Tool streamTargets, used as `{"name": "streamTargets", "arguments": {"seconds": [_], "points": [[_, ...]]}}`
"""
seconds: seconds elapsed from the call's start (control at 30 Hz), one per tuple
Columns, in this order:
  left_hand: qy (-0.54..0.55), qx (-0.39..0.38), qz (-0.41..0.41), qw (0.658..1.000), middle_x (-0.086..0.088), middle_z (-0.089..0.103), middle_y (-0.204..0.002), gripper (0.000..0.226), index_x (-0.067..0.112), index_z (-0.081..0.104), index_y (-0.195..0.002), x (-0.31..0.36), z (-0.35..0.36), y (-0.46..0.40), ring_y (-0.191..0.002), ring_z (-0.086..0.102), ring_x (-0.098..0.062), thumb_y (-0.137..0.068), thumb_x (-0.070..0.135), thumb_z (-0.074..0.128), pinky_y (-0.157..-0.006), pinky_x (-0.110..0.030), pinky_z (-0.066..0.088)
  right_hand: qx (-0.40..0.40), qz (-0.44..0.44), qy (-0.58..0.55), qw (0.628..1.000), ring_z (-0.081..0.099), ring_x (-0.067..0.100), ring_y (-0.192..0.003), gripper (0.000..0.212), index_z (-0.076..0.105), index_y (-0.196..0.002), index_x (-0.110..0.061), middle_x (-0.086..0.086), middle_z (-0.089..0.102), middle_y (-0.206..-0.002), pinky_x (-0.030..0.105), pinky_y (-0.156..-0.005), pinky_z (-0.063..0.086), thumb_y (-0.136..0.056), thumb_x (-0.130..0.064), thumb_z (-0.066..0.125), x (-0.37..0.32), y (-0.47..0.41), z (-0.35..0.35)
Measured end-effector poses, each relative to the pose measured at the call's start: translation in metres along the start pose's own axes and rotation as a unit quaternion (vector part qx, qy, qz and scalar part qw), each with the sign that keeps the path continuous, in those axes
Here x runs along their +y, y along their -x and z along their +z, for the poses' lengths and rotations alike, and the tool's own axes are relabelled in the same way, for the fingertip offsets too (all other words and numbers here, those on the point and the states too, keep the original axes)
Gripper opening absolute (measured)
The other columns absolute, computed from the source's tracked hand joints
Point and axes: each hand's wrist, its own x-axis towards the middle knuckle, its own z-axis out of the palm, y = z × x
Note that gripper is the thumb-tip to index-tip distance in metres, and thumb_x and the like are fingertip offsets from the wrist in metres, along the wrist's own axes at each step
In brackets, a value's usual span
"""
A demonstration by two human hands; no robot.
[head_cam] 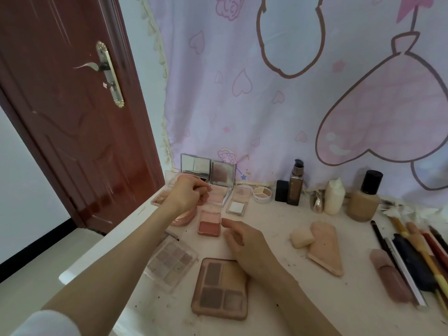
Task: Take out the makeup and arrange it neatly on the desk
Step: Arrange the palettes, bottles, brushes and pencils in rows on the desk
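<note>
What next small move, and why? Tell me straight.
Probably set down whatever the left hand is pinching, beside the open mirrored palettes at the back of the desk. Its fingers are curled over that back-left row; what they hold is too small to tell. The right hand hovers open beside the two-tone blush compact, ready to straighten it next.

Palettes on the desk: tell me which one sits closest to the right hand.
The big brown four-pan palette at the front; the right hand overlaps its top corner, while the other palettes lie farther off.
</note>
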Motion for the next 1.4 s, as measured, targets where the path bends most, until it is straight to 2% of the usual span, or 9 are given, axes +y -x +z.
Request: {"name": "streamTargets", "arguments": {"seconds": [0.17,0.3,0.47,0.63,0.77,0.97,1.1,1.27,1.4], "points": [[-0.028,0.016,0.005,0.999,-0.014,0.058,-0.075,0.020,-0.009,0.064,-0.097,-0.003,0.011,-0.008,-0.061,0.053,-0.021,-0.089,-0.012,0.046,-0.056,-0.021,0.050,-0.032,-0.039,0.068,0.996,0.040,0.011,-0.131,0.037,0.051,-0.133,-0.017,-0.002,0.046,-0.143,0.020,-0.114,0.019,-0.100,-0.024,0.037,-0.003,0.000,0.001],[-0.057,0.050,0.018,0.997,-0.014,0.064,-0.078,0.016,-0.004,0.067,-0.098,-0.004,0.014,-0.013,-0.062,0.058,-0.020,-0.087,-0.005,0.055,-0.061,-0.020,0.054,-0.040,-0.067,0.098,0.992,0.038,0.009,-0.132,0.037,0.050,-0.135,-0.019,-0.005,0.043,-0.145,0.008,-0.108,0.003,-0.101,-0.025,0.034,-0.003,0.001,0.003],[-0.076,0.090,0.031,0.993,-0.012,0.066,-0.079,0.016,-0.003,0.067,-0.099,-0.006,0.015,-0.012,-0.065,0.061,-0.021,-0.088,-0.002,0.056,-0.068,-0.029,0.057,-0.077,-0.077,0.148,0.983,0.026,0.010,-0.138,0.042,0.037,-0.142,-0.024,-0.008,0.032,-0.151,0.014,-0.109,-0.002,-0.102,-0.032,0.029,-0.003,0.000,0.005],[-0.159,0.085,0.051,0.982,-0.009,0.066,-0.112,0.026,0.005,0.063,-0.116,-0.010,0.012,-0.003,-0.096,0.063,-0.019,-0.092,0.011,0.052,-0.084,-0.017,0.042,-0.137,-0.045,0.199,0.969,0.008,0.014,-0.145,0.054,0.020,-0.148,-0.021,-0.006,0.016,-0.157,0.026,-0.115,-0.003,-0.100,-0.045,0.019,-0.002,-0.002,0.010],[-0.221,0.055,0.056,0.972,-0.003,0.060,-0.126,0.036,0.012,0.053,-0.129,-0.014,0.008,0.010,-0.112,0.056,-0.015,-0.094,0.021,0.050,-0.076,-0.006,0.026,-0.150,-0.029,0.225,0.962,0.002,0.012,-0.145,0.058,0.014,-0.150,-0.018,-0.004,0.008,-0.158,0.027,-0.114,-0.005,-0.100,-0.047,0.014,-0.002,-0.004,0.014],[-0.179,0.024,0.097,0.979,0.001,0.065,-0.115,0.031,0.014,0.058,-0.123,-0.013,0.000,0.059,-0.102,0.060,-0.012,-0.092,0.019,0.054,-0.094,-0.024,0.044,-0.059,-0.013,0.102,0.993,0.038,0.016,-0.129,0.040,0.041,-0.139,-0.018,0.001,0.045,-0.142,0.008,-0.092,0.017,-0.102,-0.027,0.028,-0.005,-0.003,0.005],[-0.166,-0.024,0.156,0.973,0.010,0.061,-0.107,0.027,0.019,0.061,-0.117,-0.011,0.007,0.102,-0.093,0.055,0.000,-0.092,0.022,0.055,-0.077,0.000,0.036,-0.002,0.042,-0.056,0.998,0.052,0.013,-0.118,0.034,0.049,-0.132,-0.018,0.000,0.056,-0.131,0.021,-0.103,0.033,-0.101,-0.018,0.035,-0.005,0.000,-0.003],[-0.325,-0.055,0.159,0.931,0.006,0.052,-0.125,0.055,0.029,0.049,-0.130,-0.012,0.020,0.142,-0.114,0.044,-0.013,-0.085,0.060,0.046,-0.096,-0.028,0.036,0.061,0.061,-0.178,0.980,0.062,0.014,-0.098,0.028,0.055,-0.121,-0.011,0.006,0.063,-0.115,0.024,-0.092,0.044,-0.100,-0.013,0.035,-0.011,0.007,-0.006],[-0.416,-0.042,0.130,0.899,0.006,0.044,-0.128,0.077,0.031,0.037,-0.136,-0.014,0.036,0.165,-0.112,0.039,-0.016,-0.074,0.077,0.029,-0.094,-0.029,0.033,0.049,0.061,-0.142,0.987,0.059,0.009,-0.106,0.027,0.058,-0.117,-0.017,-0.004,0.063,-0.111,0.023,-0.098,0.041,-0.100,-0.019,0.037,-0.010,0.021,-0.008]]}}
